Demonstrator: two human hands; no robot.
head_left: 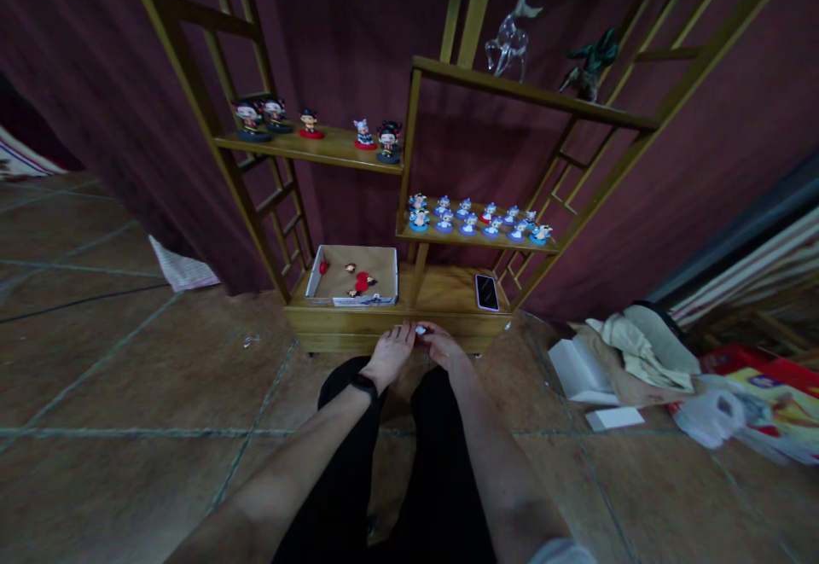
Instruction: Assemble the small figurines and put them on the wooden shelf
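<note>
My left hand, with a dark band on the wrist, meets my right hand in front of the shelf's lower edge. Both hands are closed around a small whitish piece, mostly hidden by the fingers; its kind does not show. Just beyond them, a shallow cardboard box stands on the bottom shelf. Inside it lie several small figurine parts, among them a red piece and a dark-haired figurine head.
Several small bluish figurines stand in rows on the middle shelf. Black-haired figurines stand on the upper left shelf. A clear horse ornament is higher up. A phone lies at right; white boxes and bags are on the floor.
</note>
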